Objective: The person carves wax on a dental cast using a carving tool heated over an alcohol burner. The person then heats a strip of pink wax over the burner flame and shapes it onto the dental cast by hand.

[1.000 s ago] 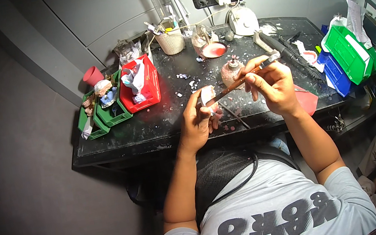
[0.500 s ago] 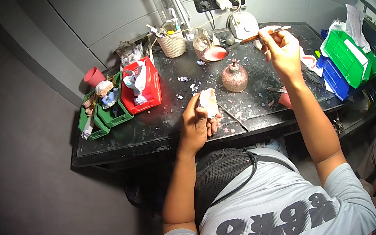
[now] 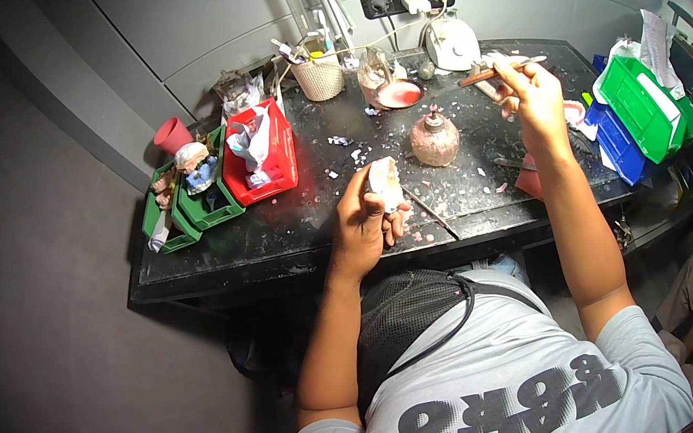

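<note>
I judge tool-readying in hand: left hand [image 3: 359, 225] curled round white-and-pink plaster-like dental model [image 3: 385, 186] at eight o'clock from round pink-smeared glass vessel [image 3: 436, 143], right hand [image 3: 534, 100] pinching slim brown-handled tool [image 3: 478, 77] at two, next contact probably calling for steadiness.

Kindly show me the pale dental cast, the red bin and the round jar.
Pale dental cast [image 3: 385, 185]: head view, middle.
Red bin [image 3: 283, 148]: head view, right wall.
Round jar [image 3: 436, 143]: head view, rounded body.
</note>
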Demonstrator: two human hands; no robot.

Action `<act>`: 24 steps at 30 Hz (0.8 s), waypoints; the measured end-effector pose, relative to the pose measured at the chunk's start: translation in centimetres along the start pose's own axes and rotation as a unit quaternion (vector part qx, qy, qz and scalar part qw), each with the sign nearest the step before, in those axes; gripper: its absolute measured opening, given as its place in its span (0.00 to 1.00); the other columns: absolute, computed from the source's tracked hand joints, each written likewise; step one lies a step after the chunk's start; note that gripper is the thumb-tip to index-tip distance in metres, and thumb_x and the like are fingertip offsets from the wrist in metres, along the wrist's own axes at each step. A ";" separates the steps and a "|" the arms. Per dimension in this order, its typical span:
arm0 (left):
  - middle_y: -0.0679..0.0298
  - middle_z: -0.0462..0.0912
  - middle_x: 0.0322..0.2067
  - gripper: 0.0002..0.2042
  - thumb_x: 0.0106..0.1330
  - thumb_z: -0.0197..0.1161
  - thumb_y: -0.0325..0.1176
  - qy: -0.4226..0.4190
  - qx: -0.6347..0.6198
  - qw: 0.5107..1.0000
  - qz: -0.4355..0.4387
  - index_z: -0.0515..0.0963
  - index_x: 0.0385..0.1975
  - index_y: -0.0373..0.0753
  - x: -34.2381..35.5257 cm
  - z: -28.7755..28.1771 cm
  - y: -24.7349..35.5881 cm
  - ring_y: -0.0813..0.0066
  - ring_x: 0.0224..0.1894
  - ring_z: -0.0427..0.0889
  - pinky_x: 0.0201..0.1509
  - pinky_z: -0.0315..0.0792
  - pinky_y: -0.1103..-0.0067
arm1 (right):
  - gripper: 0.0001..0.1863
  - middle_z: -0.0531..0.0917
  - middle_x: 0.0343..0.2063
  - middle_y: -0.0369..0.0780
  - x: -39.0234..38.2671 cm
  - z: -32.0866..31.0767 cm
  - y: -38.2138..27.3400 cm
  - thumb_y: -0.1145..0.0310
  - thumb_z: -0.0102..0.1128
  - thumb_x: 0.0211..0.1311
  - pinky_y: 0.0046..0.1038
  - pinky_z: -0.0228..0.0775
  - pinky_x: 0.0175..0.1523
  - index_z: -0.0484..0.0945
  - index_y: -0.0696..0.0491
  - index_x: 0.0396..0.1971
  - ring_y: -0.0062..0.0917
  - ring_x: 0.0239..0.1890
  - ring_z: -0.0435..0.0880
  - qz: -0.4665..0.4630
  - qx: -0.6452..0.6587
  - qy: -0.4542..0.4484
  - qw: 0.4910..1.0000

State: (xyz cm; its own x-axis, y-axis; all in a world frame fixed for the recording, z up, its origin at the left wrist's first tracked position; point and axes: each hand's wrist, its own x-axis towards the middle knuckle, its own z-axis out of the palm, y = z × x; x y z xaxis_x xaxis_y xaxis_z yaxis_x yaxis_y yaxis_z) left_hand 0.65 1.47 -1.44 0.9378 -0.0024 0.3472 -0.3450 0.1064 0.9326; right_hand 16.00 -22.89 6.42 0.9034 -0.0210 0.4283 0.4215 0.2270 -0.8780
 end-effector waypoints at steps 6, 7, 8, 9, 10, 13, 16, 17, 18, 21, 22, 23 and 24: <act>0.56 0.80 0.29 0.43 0.61 0.49 0.68 0.001 0.014 1.000 -0.001 0.63 0.61 0.31 -0.1 0.0 -0.1 0.81 0.21 0.76 0.20 0.68 0.88 | 0.11 0.80 0.23 0.36 -0.8 -0.8 0.9 0.66 0.66 0.63 0.16 0.65 0.20 0.79 0.60 0.36 0.15 0.20 0.77 0.027 -0.001 0.010 1.000; 0.56 0.80 0.29 0.43 0.61 0.49 0.68 0.002 0.015 1.000 -0.002 0.63 0.61 0.31 0.0 0.0 0.0 0.81 0.21 0.76 0.20 0.68 0.88 | 0.11 0.80 0.23 0.36 -1.3 -0.4 0.5 0.66 0.66 0.63 0.16 0.65 0.20 0.79 0.60 0.36 0.15 0.20 0.77 0.027 -0.001 0.010 1.000; 0.57 0.80 0.29 0.43 0.61 0.49 0.68 -0.002 0.008 1.000 -0.008 0.64 0.60 0.31 0.0 0.1 0.1 0.82 0.20 0.75 0.20 0.67 0.88 | 0.10 0.80 0.23 0.36 -2.0 0.0 0.1 0.67 0.66 0.63 0.16 0.65 0.20 0.79 0.59 0.36 0.15 0.20 0.77 0.025 0.023 -0.008 0.999; 0.57 0.80 0.28 0.42 0.61 0.49 0.68 -0.008 0.001 1.000 -0.014 0.65 0.59 0.31 0.1 0.2 0.2 0.82 0.19 0.74 0.19 0.66 0.89 | 0.10 0.80 0.22 0.36 -2.9 0.6 -0.9 0.68 0.65 0.63 0.16 0.65 0.20 0.79 0.59 0.36 0.15 0.19 0.76 0.023 0.045 -0.026 0.998; 0.57 0.80 0.28 0.42 0.61 0.49 0.68 -0.008 0.001 1.000 -0.016 0.65 0.59 0.31 0.0 0.2 0.3 0.82 0.19 0.74 0.19 0.66 0.89 | 0.09 0.79 0.21 0.36 -3.7 1.2 -1.9 0.69 0.65 0.63 0.16 0.64 0.21 0.79 0.60 0.36 0.15 0.18 0.75 0.023 0.052 -0.057 0.997; 0.60 0.80 0.27 0.41 0.61 0.48 0.69 -0.027 -0.001 1.000 -0.007 0.67 0.57 0.32 0.0 0.3 0.5 0.84 0.17 0.73 0.17 0.63 0.90 | 0.08 0.79 0.20 0.36 -5.6 2.6 -2.7 0.72 0.64 0.64 0.17 0.63 0.22 0.80 0.61 0.37 0.14 0.17 0.73 -0.013 0.084 -0.138 0.987; 0.63 0.80 0.25 0.41 0.61 0.48 0.69 -0.021 0.016 1.000 0.008 0.69 0.55 0.32 -0.1 0.3 0.6 0.86 0.16 0.72 0.16 0.61 0.91 | 0.07 0.81 0.22 0.37 -6.5 3.4 -2.9 0.73 0.63 0.65 0.16 0.64 0.21 0.79 0.62 0.37 0.14 0.18 0.74 -0.029 0.092 -0.187 0.978; 0.64 0.80 0.25 0.41 0.61 0.48 0.69 -0.017 0.030 0.999 0.008 0.70 0.54 0.32 -0.1 0.3 0.6 0.87 0.16 0.71 0.16 0.60 0.91 | 0.07 0.82 0.24 0.37 -6.9 3.8 -2.9 0.73 0.62 0.66 0.15 0.64 0.21 0.79 0.61 0.38 0.13 0.20 0.75 -0.025 0.103 -0.181 0.978; 0.65 0.80 0.24 0.40 0.61 0.48 0.69 -0.013 0.043 0.999 0.008 0.70 0.54 0.32 -0.1 0.3 0.7 0.88 0.16 0.71 0.16 0.60 0.91 | 0.07 0.82 0.24 0.37 -7.0 3.8 -2.8 0.73 0.62 0.66 0.15 0.64 0.21 0.79 0.61 0.38 0.13 0.20 0.75 -0.025 0.102 -0.181 0.978; 0.66 0.80 0.24 0.40 0.61 0.48 0.69 -0.012 0.043 0.999 0.008 0.71 0.53 0.32 -0.1 0.4 0.8 0.89 0.15 0.70 0.15 0.59 0.91 | 0.08 0.82 0.26 0.36 -7.3 4.2 -2.5 0.72 0.63 0.66 0.13 0.64 0.21 0.78 0.60 0.40 0.12 0.22 0.76 -0.016 0.110 -0.196 0.974; 0.66 0.80 0.24 0.40 0.61 0.48 0.69 -0.011 0.043 0.999 0.007 0.71 0.53 0.32 -0.1 0.4 0.8 0.89 0.15 0.70 0.15 0.59 0.91 | 0.08 0.82 0.26 0.36 -7.3 4.2 -2.3 0.72 0.63 0.66 0.13 0.64 0.21 0.78 0.60 0.40 0.12 0.22 0.76 -0.015 0.109 -0.197 0.974; 0.66 0.80 0.24 0.40 0.62 0.48 0.69 -0.011 0.047 0.999 0.009 0.71 0.54 0.32 -0.1 0.4 0.8 0.89 0.15 0.70 0.15 0.59 0.92 | 0.08 0.82 0.26 0.36 -7.3 4.1 -2.2 0.72 0.63 0.66 0.13 0.64 0.21 0.78 0.60 0.40 0.12 0.22 0.76 -0.014 0.102 -0.196 0.975; 0.66 0.80 0.24 0.40 0.62 0.48 0.69 -0.010 0.050 0.999 0.011 0.71 0.54 0.32 -0.1 0.3 0.7 0.89 0.15 0.70 0.16 0.59 0.92 | 0.08 0.81 0.26 0.35 -7.2 4.1 -2.2 0.72 0.63 0.66 0.13 0.64 0.21 0.78 0.60 0.40 0.12 0.22 0.75 -0.012 0.094 -0.195 0.976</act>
State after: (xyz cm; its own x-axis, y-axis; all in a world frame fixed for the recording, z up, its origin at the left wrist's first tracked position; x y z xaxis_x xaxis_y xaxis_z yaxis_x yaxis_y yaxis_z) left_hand 0.29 1.21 -0.75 0.9292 -0.0215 0.3690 -0.3690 0.0060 0.9294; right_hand 8.23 -19.19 6.10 0.7794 0.3355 0.5291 0.3867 0.4067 -0.8277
